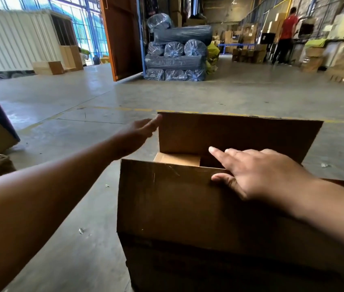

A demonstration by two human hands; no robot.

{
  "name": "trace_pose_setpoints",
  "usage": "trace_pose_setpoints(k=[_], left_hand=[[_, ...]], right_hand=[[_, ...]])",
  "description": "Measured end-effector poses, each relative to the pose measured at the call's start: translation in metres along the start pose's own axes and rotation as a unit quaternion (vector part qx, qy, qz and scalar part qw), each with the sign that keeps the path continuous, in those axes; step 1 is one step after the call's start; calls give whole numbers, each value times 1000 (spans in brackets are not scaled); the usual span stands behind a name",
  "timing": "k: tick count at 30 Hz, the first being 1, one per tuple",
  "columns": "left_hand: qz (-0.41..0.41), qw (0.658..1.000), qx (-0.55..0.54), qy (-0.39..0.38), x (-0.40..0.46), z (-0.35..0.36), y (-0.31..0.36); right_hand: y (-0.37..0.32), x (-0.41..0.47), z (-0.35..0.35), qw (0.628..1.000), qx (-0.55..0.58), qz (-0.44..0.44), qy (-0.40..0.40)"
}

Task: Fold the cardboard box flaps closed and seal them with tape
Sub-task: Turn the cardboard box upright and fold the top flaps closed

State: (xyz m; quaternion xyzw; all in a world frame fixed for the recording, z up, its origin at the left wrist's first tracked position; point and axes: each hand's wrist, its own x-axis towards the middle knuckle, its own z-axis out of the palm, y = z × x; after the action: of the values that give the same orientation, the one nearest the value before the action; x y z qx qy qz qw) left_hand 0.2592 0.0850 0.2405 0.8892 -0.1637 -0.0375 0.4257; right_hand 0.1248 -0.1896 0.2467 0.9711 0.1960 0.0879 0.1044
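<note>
Head view: our right hand (257,173) lies flat and open on the near flap (167,199) of the box (188,260) on the floor (82,102); our left hand (139,131), open and empty, reaches to the upright far flap (230,133).

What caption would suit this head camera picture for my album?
Right hand presses the near flap of a cardboard box while the left hand reaches for the upright far flap.

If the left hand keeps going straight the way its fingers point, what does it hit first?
Most likely the far flap of the cardboard box: the left hand points up and right, its fingertips at that upright flap's top left corner. Depth is unclear, so it might slip just past it.
</note>
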Motion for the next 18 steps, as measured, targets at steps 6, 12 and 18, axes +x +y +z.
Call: trace_pose_setpoints(k=[6,12,18], left_hand=[[22,974,201,-97,-32,35,37],[18,913,376,-155,-53,110,-26],[12,920,373,-121,-55,120,-27]], right_hand=[[-6,21,54,991,28,117,-62],[8,-4,106,964,125,192,-133],[49,-49,116,949,137,236,-160]])
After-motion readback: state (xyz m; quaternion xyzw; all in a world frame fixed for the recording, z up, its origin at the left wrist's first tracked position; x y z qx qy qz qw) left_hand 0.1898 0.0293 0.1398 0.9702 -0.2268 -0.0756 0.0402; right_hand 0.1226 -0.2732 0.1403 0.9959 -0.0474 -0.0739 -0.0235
